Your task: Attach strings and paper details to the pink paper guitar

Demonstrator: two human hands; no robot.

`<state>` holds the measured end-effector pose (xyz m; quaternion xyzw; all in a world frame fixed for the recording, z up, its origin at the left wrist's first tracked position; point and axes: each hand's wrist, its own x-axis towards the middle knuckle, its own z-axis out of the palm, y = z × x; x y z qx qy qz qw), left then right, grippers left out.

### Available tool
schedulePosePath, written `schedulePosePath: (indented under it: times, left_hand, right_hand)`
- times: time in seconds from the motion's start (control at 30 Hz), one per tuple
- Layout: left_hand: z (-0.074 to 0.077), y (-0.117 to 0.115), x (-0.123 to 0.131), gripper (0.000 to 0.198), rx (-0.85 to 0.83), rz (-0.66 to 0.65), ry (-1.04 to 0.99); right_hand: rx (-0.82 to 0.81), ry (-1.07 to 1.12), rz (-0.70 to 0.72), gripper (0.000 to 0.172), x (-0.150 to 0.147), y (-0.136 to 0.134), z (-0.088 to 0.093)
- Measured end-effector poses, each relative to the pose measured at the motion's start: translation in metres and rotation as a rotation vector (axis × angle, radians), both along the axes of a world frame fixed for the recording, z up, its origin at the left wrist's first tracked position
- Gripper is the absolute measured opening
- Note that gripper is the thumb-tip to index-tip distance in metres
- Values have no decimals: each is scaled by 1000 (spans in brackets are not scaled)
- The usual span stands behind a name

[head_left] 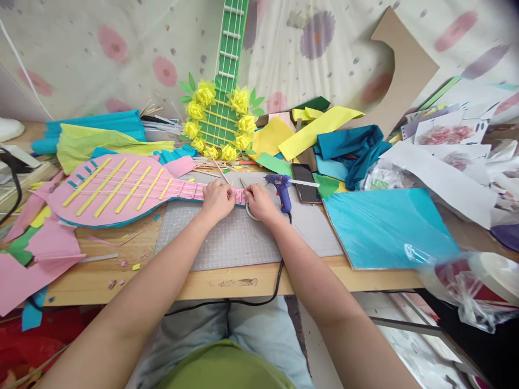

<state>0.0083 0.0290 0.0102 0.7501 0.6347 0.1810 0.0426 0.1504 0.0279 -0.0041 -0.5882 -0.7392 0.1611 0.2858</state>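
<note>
A pink paper guitar (117,189) with yellow strips lies flat on the wooden table, its neck running right onto a grey cutting mat (227,237). My left hand (217,199) is closed on the end of that neck. My right hand (260,202) pinches the same neck end from the right, fingers curled; a roll of tape shows just under it. A blue glue gun (283,190) lies right beside my right hand, its cord running off the table's front edge.
A green guitar (227,81) with yellow paper flowers leans against the back wall. A phone (306,182) lies by the glue gun. A blue board (385,227) sits on the right, plastic bags (466,281) at far right, paper scraps (36,254) on the left.
</note>
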Motion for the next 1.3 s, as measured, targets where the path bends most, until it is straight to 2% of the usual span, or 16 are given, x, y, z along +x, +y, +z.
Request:
schedulePosePath:
  times: [0.07,0.2,0.33,0.5,0.7,1.03,1.13,1.3]
  left_hand:
    - [-1,0,0,21,5,1,-6]
    - [-1,-1,2,23,12,9,-6]
    - [-2,-3,1,19,15,18,-26]
    - [-1,-5,-5,13,-4,19,-102]
    - [-3,-6,-7,14,21,14,-121]
    - [-9,-4,-7,17,61,1,-92]
    - [-11,-3,-7,18,73,-5,-99]
    - [-9,-4,-5,21,68,12,-104]
  right_hand:
    - [10,41,32,21,2,0,-2]
    - [12,58,89,35,3,1,-4]
    - [-37,45,111,36,1,6,-1]
    - [-77,41,87,27,-2,9,4]
    - [-46,-1,32,22,-11,9,15]
    - [-117,-306,79,13,-18,24,37]
    - [-97,-255,67,10,-16,26,35]
    - [-189,-14,111,12,-10,27,21]
